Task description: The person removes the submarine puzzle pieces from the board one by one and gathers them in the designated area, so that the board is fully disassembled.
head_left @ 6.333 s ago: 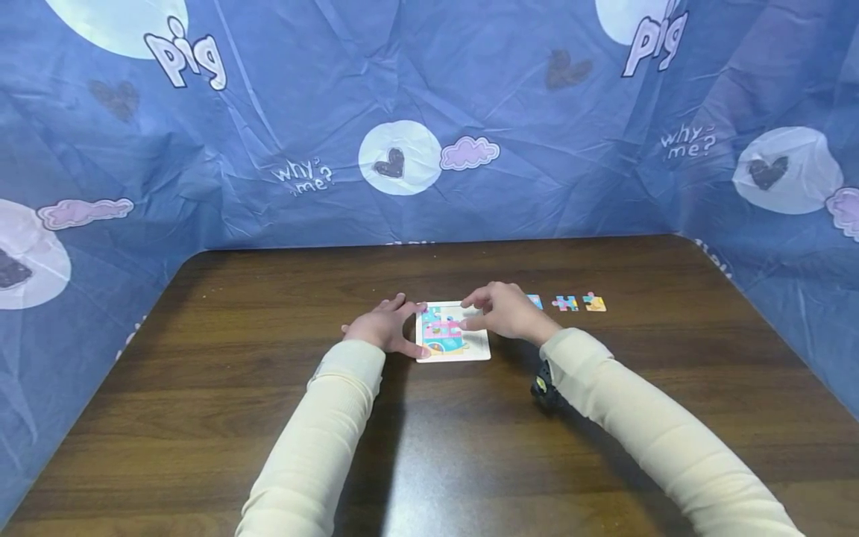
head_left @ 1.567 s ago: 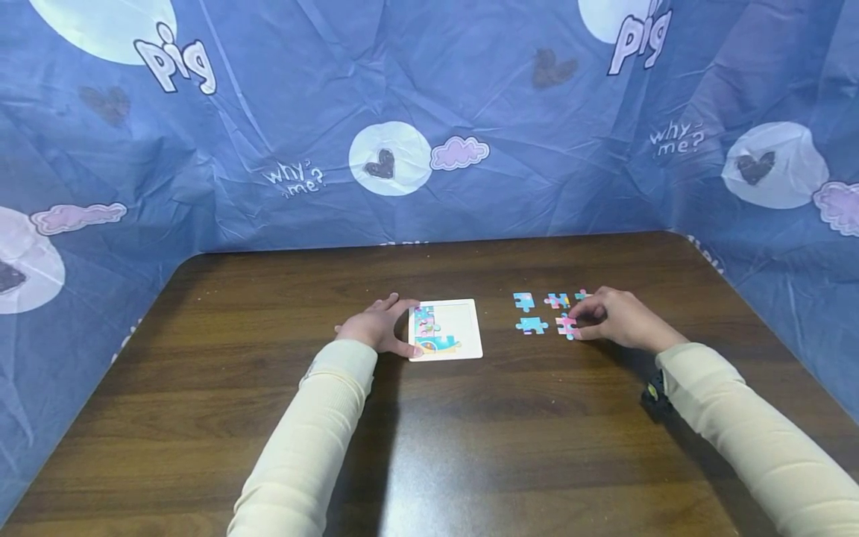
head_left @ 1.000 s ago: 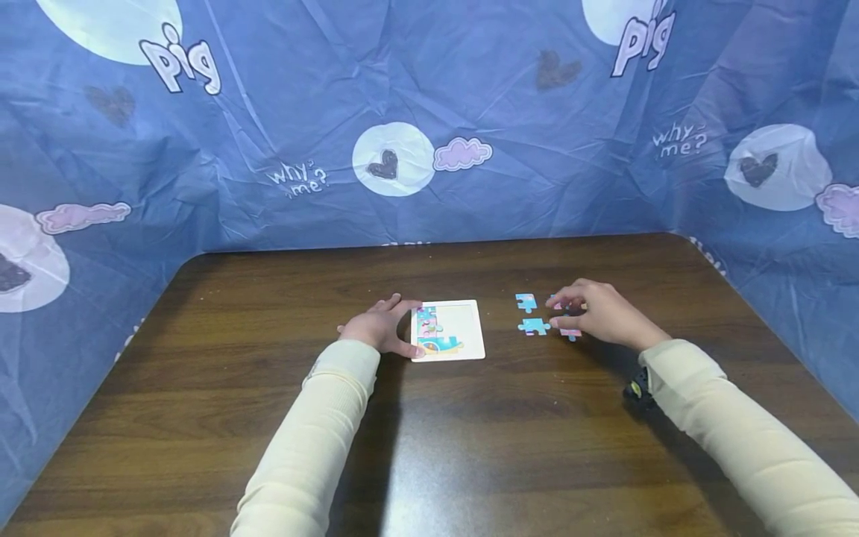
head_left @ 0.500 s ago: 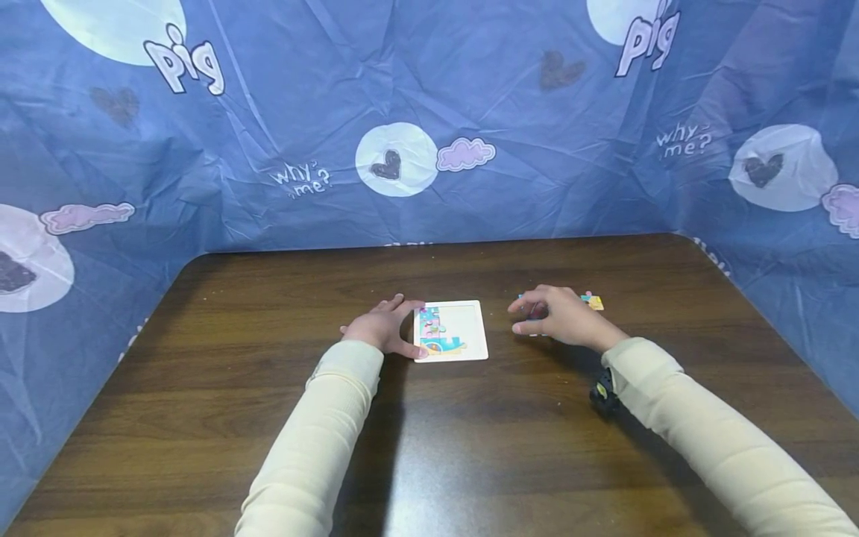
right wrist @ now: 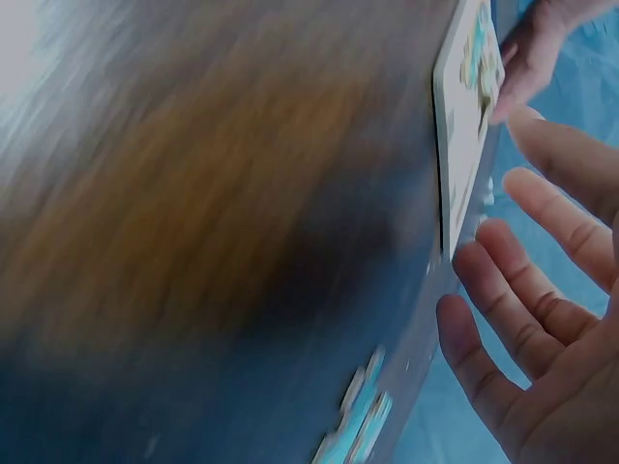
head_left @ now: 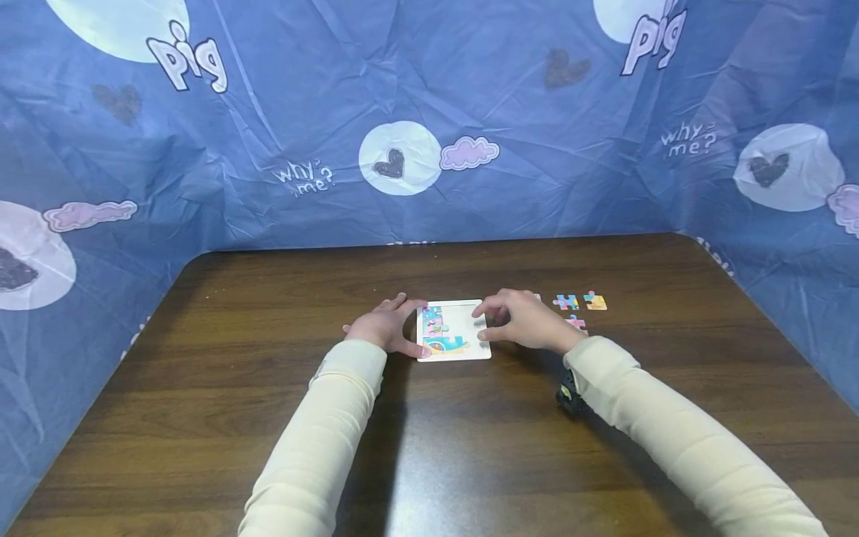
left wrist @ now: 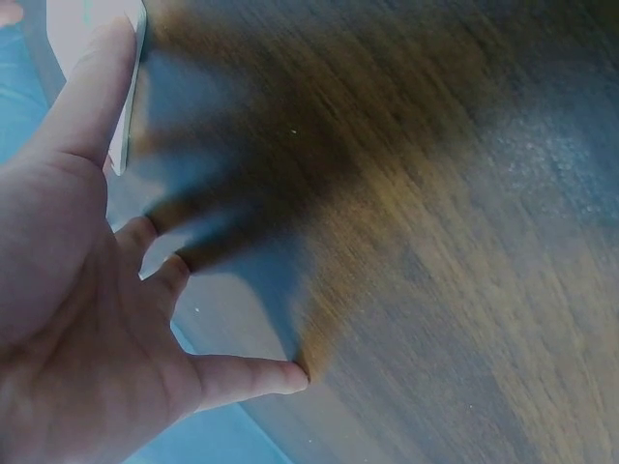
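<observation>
Tray point(head_left: 463, 324) holds puzzle pieces point(head_left: 436, 344) along its left.

Beside the left hand point(head_left: 379, 326), a white tray point(head_left: 463, 319) bears teal, pink and yellow fitted pieces point(head_left: 439, 345); beyond the right hand point(head_left: 526, 319), loose pieces point(head_left: 566, 302) show blue, pink, yellow.

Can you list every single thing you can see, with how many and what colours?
Puzzle tray: one, white, on the table
Tray pieces: too small to count, blue, pink and yellow, mostly along the tray's left and bottom
Loose pieces: at least four, blue, pink and yellow, right of the tray
Table: one, brown, under everything
Cloth: blue with prints, behind the table
Wrist gadget: one, black, right wrist
Sleeves: two, cream
Left hand: one, touching the tray
Right hand: one, at the tray's right
</observation>
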Motion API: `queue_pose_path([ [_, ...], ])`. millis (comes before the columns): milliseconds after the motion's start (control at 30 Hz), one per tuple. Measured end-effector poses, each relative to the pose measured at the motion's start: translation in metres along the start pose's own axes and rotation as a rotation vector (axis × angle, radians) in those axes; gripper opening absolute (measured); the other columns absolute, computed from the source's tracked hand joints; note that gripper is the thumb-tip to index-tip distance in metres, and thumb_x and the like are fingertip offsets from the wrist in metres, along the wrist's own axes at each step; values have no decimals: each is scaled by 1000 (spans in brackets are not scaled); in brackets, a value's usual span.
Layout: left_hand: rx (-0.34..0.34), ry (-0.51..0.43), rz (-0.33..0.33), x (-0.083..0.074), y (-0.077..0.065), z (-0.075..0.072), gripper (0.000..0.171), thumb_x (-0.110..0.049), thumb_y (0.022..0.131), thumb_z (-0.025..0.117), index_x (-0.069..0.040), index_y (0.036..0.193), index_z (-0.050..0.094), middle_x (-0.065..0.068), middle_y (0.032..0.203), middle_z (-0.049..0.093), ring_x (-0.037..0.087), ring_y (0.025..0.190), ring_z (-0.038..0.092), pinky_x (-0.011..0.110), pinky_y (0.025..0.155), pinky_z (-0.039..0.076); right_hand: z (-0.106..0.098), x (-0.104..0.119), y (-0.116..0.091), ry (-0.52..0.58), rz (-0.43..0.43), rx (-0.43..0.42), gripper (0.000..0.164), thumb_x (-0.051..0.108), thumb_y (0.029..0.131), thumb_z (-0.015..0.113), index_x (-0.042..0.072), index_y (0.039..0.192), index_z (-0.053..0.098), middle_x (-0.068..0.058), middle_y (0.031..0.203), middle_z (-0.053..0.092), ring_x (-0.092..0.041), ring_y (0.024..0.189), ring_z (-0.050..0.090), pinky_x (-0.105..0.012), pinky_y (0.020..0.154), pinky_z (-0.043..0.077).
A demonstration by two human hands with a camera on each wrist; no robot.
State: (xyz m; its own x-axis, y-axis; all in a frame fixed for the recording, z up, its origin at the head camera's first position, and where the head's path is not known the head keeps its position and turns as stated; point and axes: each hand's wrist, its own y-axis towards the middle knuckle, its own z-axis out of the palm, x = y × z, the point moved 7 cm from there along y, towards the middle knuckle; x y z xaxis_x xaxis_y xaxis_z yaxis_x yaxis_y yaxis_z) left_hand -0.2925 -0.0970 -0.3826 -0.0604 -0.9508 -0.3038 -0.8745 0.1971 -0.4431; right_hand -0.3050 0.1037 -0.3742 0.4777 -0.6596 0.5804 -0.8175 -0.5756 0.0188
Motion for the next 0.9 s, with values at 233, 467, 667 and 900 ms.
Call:
queue_pose_path([
  [233, 28, 17, -15, 5, 12, 7, 91, -43, 88, 79, -35, 161, 25, 3, 171, 8, 28, 156, 9, 85, 100, 22, 15, 15, 13, -46, -6, 20, 37, 21, 87, 83, 11, 121, 74, -8, 99, 63, -22, 92, 60, -40, 82, 50],
  [467, 34, 25, -15, 11, 29, 14, 95, -49, 86, 80, -38, 161, 22, 1, 172, 5, 26, 157, 5, 87, 98, 20, 27, 23, 23, -150, 4, 65, 43, 25, 88, 82, 15, 128, 72, -7, 103, 62, -23, 94, 61, -40, 80, 52],
  [667, 32, 13, -4, 0, 6, 3, 91, -44, 89, 78, -34, 161, 24, 4, 171, 7, 27, 157, 7, 85, 100, 22, 30, 25, 29, -209, -5, 94, 47, 25, 87, 82, 16, 131, 70, -9, 109, 62, -23, 96, 61, -40, 81, 53],
  [900, 30, 15, -4, 1, 1, 0, 91, -45, 89, 78, -33, 161, 24, 4, 171, 7, 27, 157, 7, 84, 101, 23, 32, 32, 32, -261, -14, 134, 48, 24, 88, 81, 17, 134, 69, -10, 111, 62, -24, 98, 60, -41, 84, 52],
])
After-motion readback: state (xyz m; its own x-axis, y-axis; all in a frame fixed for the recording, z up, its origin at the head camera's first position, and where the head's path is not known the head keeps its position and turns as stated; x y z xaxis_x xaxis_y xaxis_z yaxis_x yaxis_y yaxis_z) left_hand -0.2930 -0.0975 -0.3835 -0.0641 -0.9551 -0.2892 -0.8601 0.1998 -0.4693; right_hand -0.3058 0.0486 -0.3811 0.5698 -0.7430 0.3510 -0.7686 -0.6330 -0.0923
